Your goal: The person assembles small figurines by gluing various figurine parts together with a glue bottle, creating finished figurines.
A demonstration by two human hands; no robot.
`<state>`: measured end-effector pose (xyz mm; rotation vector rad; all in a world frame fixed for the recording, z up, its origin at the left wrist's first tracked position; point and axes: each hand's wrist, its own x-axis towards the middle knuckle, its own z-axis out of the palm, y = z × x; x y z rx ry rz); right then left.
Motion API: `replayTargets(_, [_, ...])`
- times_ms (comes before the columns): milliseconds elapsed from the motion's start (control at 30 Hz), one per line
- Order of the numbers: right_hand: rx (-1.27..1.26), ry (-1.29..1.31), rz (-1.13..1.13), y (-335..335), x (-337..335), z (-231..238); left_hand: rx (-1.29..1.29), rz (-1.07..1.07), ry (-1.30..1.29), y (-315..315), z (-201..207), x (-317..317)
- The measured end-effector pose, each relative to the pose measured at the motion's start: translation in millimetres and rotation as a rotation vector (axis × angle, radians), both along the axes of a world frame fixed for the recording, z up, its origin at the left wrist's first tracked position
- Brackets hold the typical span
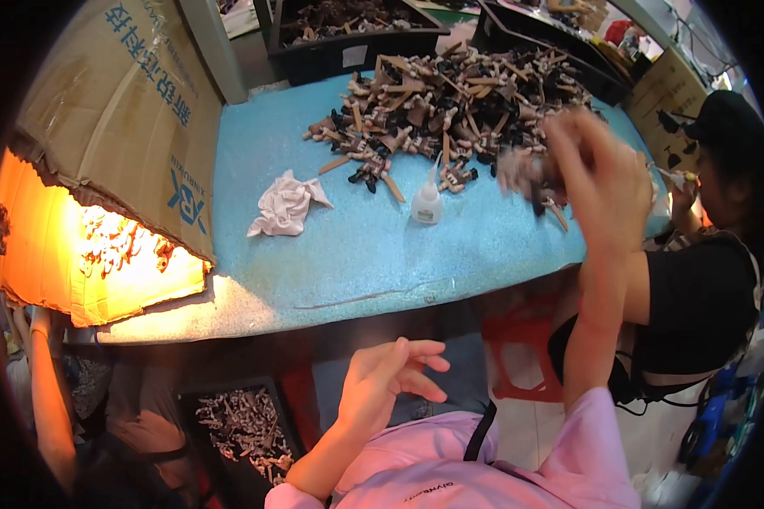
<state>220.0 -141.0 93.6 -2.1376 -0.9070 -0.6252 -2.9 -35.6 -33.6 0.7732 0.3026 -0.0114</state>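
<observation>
Bottle [427, 207]: one. Cloth [285, 206]: one. Table [339, 267]: one. Lit carton [110, 127]: one. Black trays [318, 63]: three. Red stool [526, 332]: at least one. Co-workers [696, 297]: two, partly seen. Wearer's hands [378, 382]: two. Figure pile [450, 102]: one; contents too heaped to count.

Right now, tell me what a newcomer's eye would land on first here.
First, the heap of small figurines mixed with wooden sticks, across the far part of the blue tabletop. Then the torn cardboard box at the left, glowing orange inside. After that, the right hand by the heap's right side, a motion-blurred piece at its fingers.
</observation>
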Motion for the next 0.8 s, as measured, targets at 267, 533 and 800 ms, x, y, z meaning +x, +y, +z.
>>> replayTargets(267, [0.176, 0.23, 0.375, 130.1, 143.9, 37.5, -0.066, 0.032, -0.048, -7.3, -8.0, -13.4])
replayTargets(533, [0.07, -0.01, 0.394, 83.4, 131.9, 4.4, -0.071, 0.038, -0.01, -6.9, -18.0, -12.9])
replayTargets(800, [-0.257, 0.034, 0.392, 18.6, 56.6, -64.4, -0.035, 0.075, 0.02, -11.6, -22.1, -8.8])
